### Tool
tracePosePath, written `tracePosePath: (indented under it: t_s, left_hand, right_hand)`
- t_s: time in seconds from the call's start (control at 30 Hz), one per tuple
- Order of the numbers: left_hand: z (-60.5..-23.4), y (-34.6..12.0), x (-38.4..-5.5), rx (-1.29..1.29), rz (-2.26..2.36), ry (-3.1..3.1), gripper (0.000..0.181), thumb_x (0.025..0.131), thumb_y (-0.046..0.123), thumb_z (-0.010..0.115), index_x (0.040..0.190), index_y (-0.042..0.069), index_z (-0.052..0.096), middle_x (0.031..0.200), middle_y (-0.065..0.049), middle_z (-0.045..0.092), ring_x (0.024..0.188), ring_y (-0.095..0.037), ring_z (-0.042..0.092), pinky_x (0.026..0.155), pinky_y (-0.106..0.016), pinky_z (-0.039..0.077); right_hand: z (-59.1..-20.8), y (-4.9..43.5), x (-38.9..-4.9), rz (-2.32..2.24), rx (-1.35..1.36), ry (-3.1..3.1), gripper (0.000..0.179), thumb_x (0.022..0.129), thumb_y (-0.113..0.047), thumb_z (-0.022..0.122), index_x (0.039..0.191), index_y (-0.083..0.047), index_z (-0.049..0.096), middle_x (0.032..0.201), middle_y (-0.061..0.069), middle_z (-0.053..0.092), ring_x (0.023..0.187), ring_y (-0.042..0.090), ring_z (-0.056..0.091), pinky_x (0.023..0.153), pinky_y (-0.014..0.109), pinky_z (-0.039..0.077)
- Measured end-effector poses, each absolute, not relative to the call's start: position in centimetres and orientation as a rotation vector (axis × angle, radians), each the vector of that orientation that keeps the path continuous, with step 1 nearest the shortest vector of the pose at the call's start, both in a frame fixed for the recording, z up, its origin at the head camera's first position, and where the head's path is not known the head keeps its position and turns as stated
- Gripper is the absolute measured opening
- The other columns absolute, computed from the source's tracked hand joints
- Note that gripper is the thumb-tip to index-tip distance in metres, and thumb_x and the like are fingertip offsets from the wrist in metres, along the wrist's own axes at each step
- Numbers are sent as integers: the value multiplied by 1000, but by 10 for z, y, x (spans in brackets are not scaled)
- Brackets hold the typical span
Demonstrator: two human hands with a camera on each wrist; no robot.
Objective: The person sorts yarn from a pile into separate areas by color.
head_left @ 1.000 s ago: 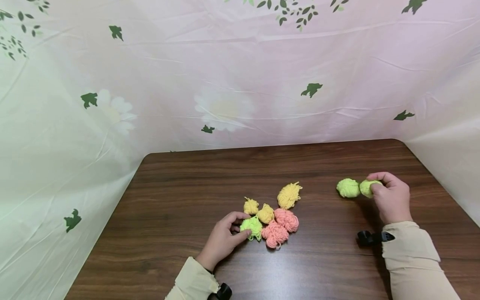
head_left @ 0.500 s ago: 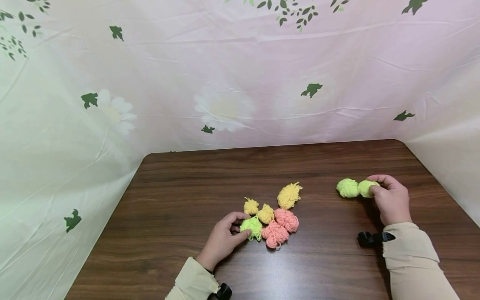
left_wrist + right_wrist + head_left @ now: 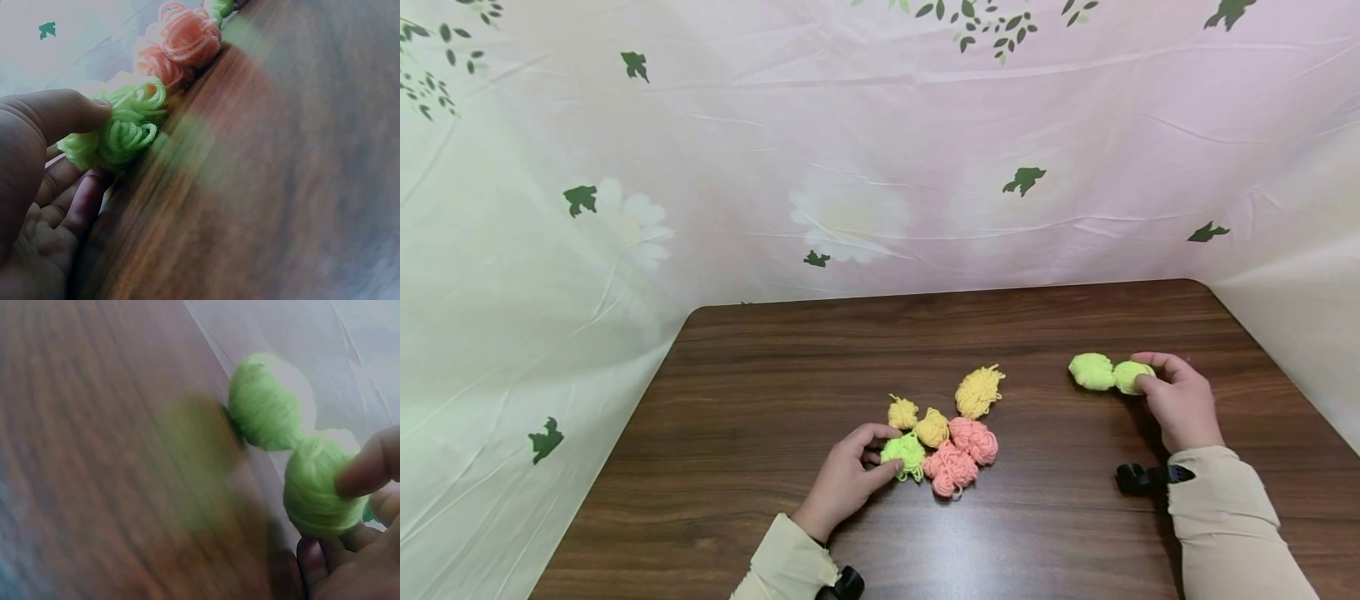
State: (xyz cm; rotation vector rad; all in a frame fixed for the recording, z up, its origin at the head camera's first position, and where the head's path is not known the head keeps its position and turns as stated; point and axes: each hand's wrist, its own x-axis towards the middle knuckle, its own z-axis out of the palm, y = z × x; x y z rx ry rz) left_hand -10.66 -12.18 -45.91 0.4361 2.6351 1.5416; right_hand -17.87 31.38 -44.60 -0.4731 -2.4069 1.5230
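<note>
Now, left hand (image 3: 846,475): pinches looped lime yarn ball (image 3: 907,455).
Right hand (image 3: 1183,407): pinches smoother yellow-green ball (image 3: 1127,377).
Risk: nudging could roll its nine-o'clock twin ball (image 3: 1091,372) away.

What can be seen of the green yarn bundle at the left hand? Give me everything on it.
The green yarn bundle is bright yellow-green, roundish and loosely wound, of what looks like soft yarn, with loops sticking out at its near edge. The left hand pinches it between thumb and fingers. It is low over the brown table, to the left of the nearer coral bundle and nearer the person than the leftmost yellow bundle. Whether it rests fully on the tabletop is hard to tell.
</note>
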Motion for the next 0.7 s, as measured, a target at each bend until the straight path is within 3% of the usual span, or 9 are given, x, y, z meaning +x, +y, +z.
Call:
tracePosePath:
  t_s: [0.13,0.27,0.53,0.7]
  left_hand:
    - [-459,-123,-106,429,1539,2632,32,83,30,71,112,28,60,106,8,58,87,-9,57,73,-25,50]
    - [-459,-122,-106,434,1534,2630,32,83,31,71,113,29,59,106,8,58,87,-9,57,73,-25,50]
    - [-460,-122,-107,427,1536,2632,32,83,31,70,113,29,59,106,7,58,86,-9,57,73,-25,50]
    - [-459,-122,-107,426,1529,2636,32,83,32,70,113,30,59,106,8,58,86,-9,57,73,-25,50]
  right_hand:
    - [-451,317,-176,1421,-371,-2525,36,86,-8,56,121,-2,54,113,4,50,90,11,42,61,13,42]
    - [-454,325,-171,1391,-263,-2572,38,89,-14,57,125,-1,52,116,2,52,96,12,42,63,10,42]
    - [-454,330,-165,1346,-149,-2611,51,88,-29,64,131,-4,50,117,-6,52,104,-6,40,69,6,37]
    - [-452,329,-164,1308,-156,-2641,57,87,-34,65,133,-6,48,122,3,52,103,-4,43,68,5,38]
